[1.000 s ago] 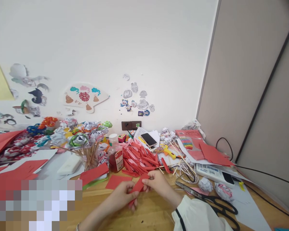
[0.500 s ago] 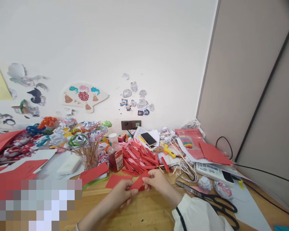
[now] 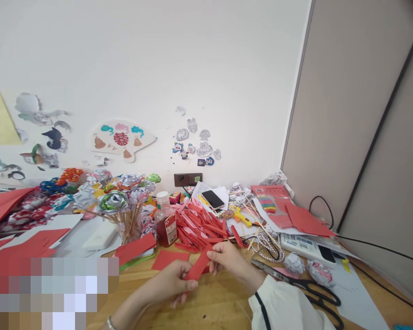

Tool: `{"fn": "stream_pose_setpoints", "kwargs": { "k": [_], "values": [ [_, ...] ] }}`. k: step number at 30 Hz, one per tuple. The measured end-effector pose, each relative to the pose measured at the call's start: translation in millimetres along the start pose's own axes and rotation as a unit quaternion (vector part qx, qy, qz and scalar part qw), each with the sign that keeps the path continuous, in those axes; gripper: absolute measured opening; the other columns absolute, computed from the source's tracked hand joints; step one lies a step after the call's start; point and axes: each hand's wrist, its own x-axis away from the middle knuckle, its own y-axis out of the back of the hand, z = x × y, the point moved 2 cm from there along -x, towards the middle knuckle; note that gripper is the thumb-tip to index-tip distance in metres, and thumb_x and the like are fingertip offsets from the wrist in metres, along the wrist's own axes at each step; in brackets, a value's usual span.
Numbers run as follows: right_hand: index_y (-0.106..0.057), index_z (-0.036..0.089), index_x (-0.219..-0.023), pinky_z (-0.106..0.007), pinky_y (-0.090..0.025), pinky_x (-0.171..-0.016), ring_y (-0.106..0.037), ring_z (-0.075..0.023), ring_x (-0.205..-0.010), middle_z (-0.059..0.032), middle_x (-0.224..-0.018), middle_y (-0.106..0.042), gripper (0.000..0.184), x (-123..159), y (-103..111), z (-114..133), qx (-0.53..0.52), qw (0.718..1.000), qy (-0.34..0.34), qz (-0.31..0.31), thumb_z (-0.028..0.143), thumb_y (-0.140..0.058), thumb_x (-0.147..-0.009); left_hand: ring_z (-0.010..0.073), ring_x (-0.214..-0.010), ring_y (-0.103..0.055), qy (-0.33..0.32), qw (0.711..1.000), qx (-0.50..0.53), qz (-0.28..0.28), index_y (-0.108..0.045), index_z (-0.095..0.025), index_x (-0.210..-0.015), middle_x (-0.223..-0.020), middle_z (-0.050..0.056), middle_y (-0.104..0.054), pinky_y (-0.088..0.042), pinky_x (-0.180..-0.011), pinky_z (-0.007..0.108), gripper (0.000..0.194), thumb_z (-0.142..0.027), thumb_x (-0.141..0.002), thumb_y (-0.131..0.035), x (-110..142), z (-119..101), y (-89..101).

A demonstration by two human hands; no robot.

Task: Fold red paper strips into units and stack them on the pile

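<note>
Two hands of mine meet over the wooden table (image 3: pixel 223 305), which is the biggest thing before me, its far half buried under craft clutter up to the white wall. Next in size, flat red paper sheets (image 3: pixel 30 240) lie spread at the left, and a bunch of paper flowers (image 3: pixel 113 199) on sticks stands behind them. Straight ahead of my hands sits a heap of folded red strips (image 3: pixel 199 224), with a red-filled glue bottle (image 3: pixel 165 224) just beside it on the left and a dark phone (image 3: pixel 212 199) behind it near the wall. Black-handled scissors (image 3: pixel 298 284) lie on the table to my right, close to my white sleeve (image 3: pixel 282 307). My left hand (image 3: pixel 172 284) has thumb and forefinger pressed together on the lower end of a red paper strip (image 3: pixel 198 266), the other fingers curled beneath it. My right hand (image 3: pixel 229 259) pinches the upper end of that strip between its fingertips. That strip slants up to the right, held in the air just above the table's edge of the heap
</note>
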Motion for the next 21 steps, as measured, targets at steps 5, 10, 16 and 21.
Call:
{"fn": "stream_pose_setpoints", "kwargs": {
  "k": [5, 10, 16, 21],
  "values": [
    [-0.049, 0.013, -0.056, -0.018, -0.033, -0.041, -0.045, -0.0065, -0.038, 0.0020, -0.047, -0.054, 0.037, 0, 3, 1, 0.013, 0.999, 0.021, -0.022, 0.048, -0.061, -0.062, 0.0067, -0.029, -0.045, -0.023, 0.998, 0.043, 0.038, -0.045, -0.016, -0.059, -0.041, -0.004, -0.055, -0.033, -0.034, 0.017, 0.036, -0.050, -0.062, -0.057, 1, 0, -3.6],
    [-0.049, 0.013, -0.053, -0.018, -0.030, -0.042, -0.044, -0.0069, -0.040, 0.0023, -0.045, -0.051, 0.038, 2, -6, 0, 0.041, 0.997, 0.040, 0.049, 0.049, -0.058, -0.065, 0.0132, -0.045, -0.058, -0.048, 0.982, 0.174, 0.061, -0.052, -0.015, -0.073, -0.057, 0.005, -0.065, -0.044, -0.049, 0.024, 0.048, -0.058, -0.074, -0.032, 5, -9, -15.5],
    [-0.049, 0.013, -0.054, -0.019, -0.032, -0.045, -0.044, -0.0073, -0.042, 0.0021, -0.047, -0.051, 0.039, 5, -10, 3, 0.019, 0.997, 0.045, 0.053, 0.050, -0.057, -0.066, 0.0107, -0.037, -0.052, -0.043, 0.975, 0.215, 0.030, -0.052, -0.016, -0.073, -0.044, -0.002, -0.055, -0.036, -0.038, 0.019, 0.046, -0.057, -0.074, -0.033, 3, -9, -20.4],
    [-0.052, 0.013, -0.058, -0.020, -0.034, -0.047, -0.047, -0.0081, -0.044, 0.0012, -0.050, -0.052, 0.042, 5, -11, 9, -0.013, 0.999, 0.047, 0.013, 0.053, -0.050, -0.069, 0.0076, -0.031, -0.043, -0.049, 0.980, 0.189, -0.028, -0.050, -0.015, -0.069, -0.040, -0.005, -0.046, -0.032, -0.033, 0.018, 0.049, -0.060, -0.073, -0.030, -6, -4, -18.0]
  ]
}}
